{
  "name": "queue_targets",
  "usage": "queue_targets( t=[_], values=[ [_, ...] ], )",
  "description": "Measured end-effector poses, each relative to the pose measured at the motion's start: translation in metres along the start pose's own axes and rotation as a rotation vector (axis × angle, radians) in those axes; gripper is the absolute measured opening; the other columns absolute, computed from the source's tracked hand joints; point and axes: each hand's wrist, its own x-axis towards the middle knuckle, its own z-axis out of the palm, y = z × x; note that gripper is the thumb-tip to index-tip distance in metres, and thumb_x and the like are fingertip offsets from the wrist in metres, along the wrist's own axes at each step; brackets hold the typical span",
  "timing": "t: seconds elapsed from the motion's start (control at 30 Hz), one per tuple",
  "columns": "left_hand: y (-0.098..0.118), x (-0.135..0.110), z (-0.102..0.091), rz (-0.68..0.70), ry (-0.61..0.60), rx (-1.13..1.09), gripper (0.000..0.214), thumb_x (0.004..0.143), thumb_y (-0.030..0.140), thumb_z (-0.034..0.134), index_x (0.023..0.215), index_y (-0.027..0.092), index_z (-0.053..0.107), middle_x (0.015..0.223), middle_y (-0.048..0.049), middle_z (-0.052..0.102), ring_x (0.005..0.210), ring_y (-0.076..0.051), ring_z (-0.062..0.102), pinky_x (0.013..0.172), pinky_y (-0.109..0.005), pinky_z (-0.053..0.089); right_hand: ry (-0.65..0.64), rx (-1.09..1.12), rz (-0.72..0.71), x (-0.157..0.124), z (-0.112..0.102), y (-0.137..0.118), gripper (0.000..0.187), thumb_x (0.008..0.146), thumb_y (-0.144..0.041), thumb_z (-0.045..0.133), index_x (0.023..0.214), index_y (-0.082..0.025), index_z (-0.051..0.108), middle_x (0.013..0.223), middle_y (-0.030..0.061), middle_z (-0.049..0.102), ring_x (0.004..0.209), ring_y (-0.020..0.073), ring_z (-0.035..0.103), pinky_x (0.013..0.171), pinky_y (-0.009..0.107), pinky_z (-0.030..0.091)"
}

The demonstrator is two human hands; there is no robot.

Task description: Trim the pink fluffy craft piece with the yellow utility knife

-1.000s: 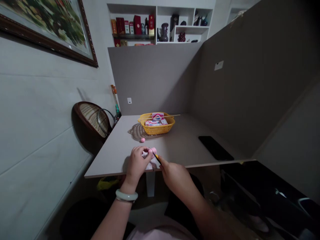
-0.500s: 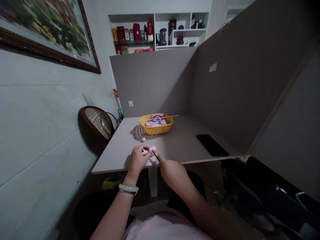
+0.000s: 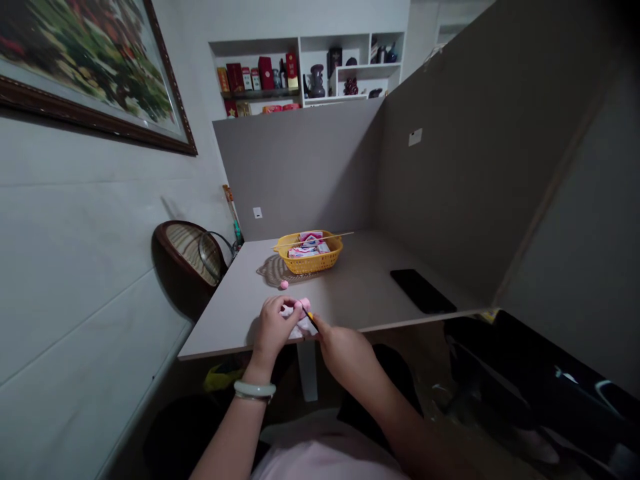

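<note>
Left hand (image 3: 274,328) — right hand (image 3: 344,355) — close together

We can't tell what the small yellow thing (image 3: 310,318) at the right hand (image 3: 345,353) is; that hand hides most of it. The left hand (image 3: 273,327) covers much of the white scrap (image 3: 300,327). The boxes (image 3: 306,252) in the basket (image 3: 310,265) at twelve o'clock are too small to read, and the picture's edge cuts off the painting (image 3: 85,67) at ten o'clock.

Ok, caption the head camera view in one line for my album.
Head view: left hand holds a pink lump, right hand a small yellow tool, over a grey desk, yellow basket beyond.
</note>
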Motion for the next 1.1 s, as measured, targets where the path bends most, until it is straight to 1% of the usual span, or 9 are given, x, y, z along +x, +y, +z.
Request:
queue_targets(
  t=[0.13, 0.27, 0.47, 0.57, 0.7, 0.77, 0.9, 1.0, 1.1],
  values=[
    [0.000, -0.001, 0.000, 0.005, -0.022, 0.014, 0.010, 0.085, 0.031, 0.063, 0.084, 0.022, 0.067, 0.086, -0.0023, 0.068, 0.084, -0.018, 0.061, 0.077, -0.031, 0.049, -0.027, 0.038, -0.018, 0.001, 0.009, 0.008, 0.053, 0.097, -0.014, 0.040, 0.149, -0.021, 0.040, 0.078, 0.0053, 0.076, 0.066, 0.0212, 0.072, 0.050, 0.027, 0.037],
    [0.004, -0.001, -0.002, -0.020, -0.060, 0.023, 0.012, 0.088, 0.033, 0.061, 0.086, 0.023, 0.066, 0.088, -0.0024, 0.068, 0.086, -0.018, 0.060, 0.077, -0.031, 0.049, -0.083, 0.072, -0.038, 0.004, 0.019, 0.019, 0.060, 0.093, -0.008, 0.043, 0.150, -0.022, 0.037, 0.077, 0.0037, 0.075, 0.061, 0.0194, 0.070, 0.049, 0.026, 0.038],
    [0.011, 0.000, -0.003, -0.046, -0.079, 0.035, 0.008, 0.088, 0.031, 0.062, 0.090, 0.023, 0.065, 0.092, -0.0022, 0.067, 0.090, -0.017, 0.060, 0.077, -0.029, 0.050, -0.072, 0.046, -0.149, 0.013, 0.027, 0.037, 0.067, 0.083, -0.001, 0.052, 0.147, -0.022, 0.044, 0.072, 0.0030, 0.074, 0.054, 0.0153, 0.067, 0.047, 0.021, 0.037],
    [0.014, 0.000, -0.002, -0.076, -0.068, 0.062, 0.008, 0.089, 0.031, 0.062, 0.090, 0.023, 0.065, 0.091, -0.0023, 0.067, 0.089, -0.017, 0.060, 0.076, -0.029, 0.050, -0.081, 0.044, -0.199, 0.020, 0.026, 0.043, 0.067, 0.082, -0.002, 0.053, 0.146, -0.022, 0.045, 0.068, 0.0015, 0.073, 0.051, 0.0141, 0.065, 0.046, 0.019, 0.037],
    [0.018, 0.001, -0.001, -0.097, -0.049, 0.104, 0.008, 0.087, 0.030, 0.064, 0.089, 0.023, 0.066, 0.090, -0.0031, 0.067, 0.088, -0.018, 0.060, 0.077, -0.030, 0.050, -0.099, 0.058, -0.234, 0.022, 0.020, 0.045, 0.064, 0.086, -0.004, 0.049, 0.147, -0.021, 0.043, 0.073, 0.0023, 0.074, 0.055, 0.0141, 0.066, 0.047, 0.020, 0.038],
    [0.018, 0.000, -0.001, -0.079, -0.030, 0.097, 0.007, 0.087, 0.029, 0.064, 0.087, 0.022, 0.066, 0.088, -0.0027, 0.067, 0.088, -0.017, 0.060, 0.076, -0.029, 0.050, -0.086, 0.044, -0.218, 0.019, 0.018, 0.043, 0.062, 0.089, -0.006, 0.046, 0.149, -0.020, 0.039, 0.076, 0.0034, 0.074, 0.057, 0.0150, 0.067, 0.048, 0.021, 0.039],
    [0.016, -0.001, -0.001, -0.006, -0.006, 0.118, 0.006, 0.087, 0.027, 0.063, 0.085, 0.022, 0.065, 0.086, -0.0017, 0.066, 0.086, -0.017, 0.058, 0.077, -0.029, 0.048, -0.085, 0.001, -0.159, 0.013, 0.013, 0.032, 0.059, 0.093, -0.012, 0.042, 0.151, -0.020, 0.034, 0.073, 0.0027, 0.073, 0.056, 0.0181, 0.068, 0.046, 0.025, 0.038],
    [0.013, -0.002, -0.002, -0.001, -0.023, 0.101, 0.006, 0.086, 0.027, 0.063, 0.085, 0.022, 0.064, 0.087, -0.0019, 0.066, 0.085, -0.017, 0.058, 0.077, -0.029, 0.048, -0.098, -0.004, -0.143, 0.012, 0.005, 0.025, 0.056, 0.095, -0.014, 0.042, 0.151, -0.020, 0.035, 0.073, 0.0035, 0.074, 0.059, 0.0188, 0.069, 0.048, 0.025, 0.038],
    [0.011, -0.001, -0.003, -0.005, -0.012, 0.074, 0.006, 0.086, 0.027, 0.062, 0.084, 0.021, 0.064, 0.086, -0.0017, 0.065, 0.086, -0.017, 0.059, 0.076, -0.028, 0.048, -0.090, 0.004, -0.136, 0.012, 0.000, 0.023, 0.053, 0.097, -0.017, 0.042, 0.150, -0.020, 0.037, 0.074, 0.0051, 0.075, 0.060, 0.0194, 0.070, 0.049, 0.025, 0.038]
  ],
)
